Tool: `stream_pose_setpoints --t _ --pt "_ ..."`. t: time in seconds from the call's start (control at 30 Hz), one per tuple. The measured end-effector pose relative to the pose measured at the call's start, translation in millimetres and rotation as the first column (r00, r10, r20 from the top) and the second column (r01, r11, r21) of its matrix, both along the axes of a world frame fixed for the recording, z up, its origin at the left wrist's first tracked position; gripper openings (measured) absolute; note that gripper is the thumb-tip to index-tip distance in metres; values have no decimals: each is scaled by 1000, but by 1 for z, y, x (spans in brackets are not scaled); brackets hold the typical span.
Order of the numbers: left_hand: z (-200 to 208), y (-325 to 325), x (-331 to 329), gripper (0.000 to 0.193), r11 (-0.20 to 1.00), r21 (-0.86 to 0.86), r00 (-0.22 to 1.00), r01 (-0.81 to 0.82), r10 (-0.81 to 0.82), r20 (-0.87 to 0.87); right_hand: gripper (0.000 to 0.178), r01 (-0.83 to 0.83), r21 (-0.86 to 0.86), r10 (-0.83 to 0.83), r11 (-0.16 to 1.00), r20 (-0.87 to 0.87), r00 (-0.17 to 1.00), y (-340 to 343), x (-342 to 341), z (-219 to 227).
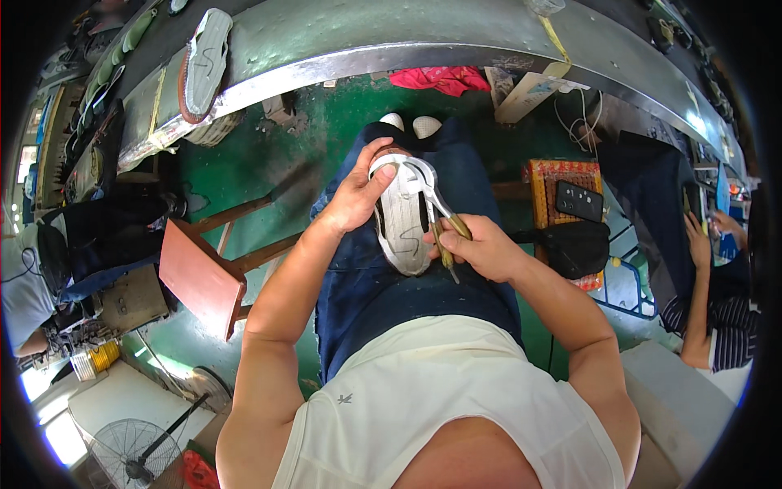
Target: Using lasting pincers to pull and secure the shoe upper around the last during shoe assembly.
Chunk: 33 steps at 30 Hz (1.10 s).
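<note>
A shoe on a last (pixel 405 216) lies over my lap, its pale underside turned up and a dark curved mark drawn on it. My left hand (pixel 358 194) is closed round its far end, thumb pressed on the underside and fingers along the side. My right hand (pixel 476 246) grips the handles of a pair of pincers (pixel 434 193), brass-coloured at the grips. Their curved metal jaws rest at the far right edge of the shoe; whether they bite on the material is too small to tell.
A metal-edged bench (pixel 358 53) runs across the far side, bearing another shoe (pixel 205 69). At right, a phone (pixel 579 200) and a black bag (pixel 574 248) lie by a woven seat. A reddish stool (pixel 204 273) stands left. Co-workers sit on both sides; a fan (pixel 134 452) is lower left.
</note>
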<state>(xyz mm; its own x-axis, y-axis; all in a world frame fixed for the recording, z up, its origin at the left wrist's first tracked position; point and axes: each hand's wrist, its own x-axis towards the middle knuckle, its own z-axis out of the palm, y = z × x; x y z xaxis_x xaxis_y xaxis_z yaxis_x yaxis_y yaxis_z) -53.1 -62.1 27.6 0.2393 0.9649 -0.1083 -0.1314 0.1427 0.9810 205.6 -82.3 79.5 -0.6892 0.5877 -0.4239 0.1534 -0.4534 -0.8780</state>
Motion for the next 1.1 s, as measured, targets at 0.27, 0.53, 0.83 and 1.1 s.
stream_pose_setpoints --t 0.27,0.53,0.83,1.1 --pt "5 -1 4 54 997 -73 1000 -26 25 -7 26 425 195 -381 884 -229 896 60 19 46" --pt "-1 5 5 58 990 -129 998 -56 59 21 37 134 -315 -156 940 -44 987 -6 -5 -17" --pt "-12 -11 -12 63 993 -76 996 -88 87 -16 27 617 130 -572 776 -268 776 86 48 61" --pt "-10 8 6 57 983 -162 989 -82 101 110 32 78 -228 -70 970 42 997 -3 10 -14"
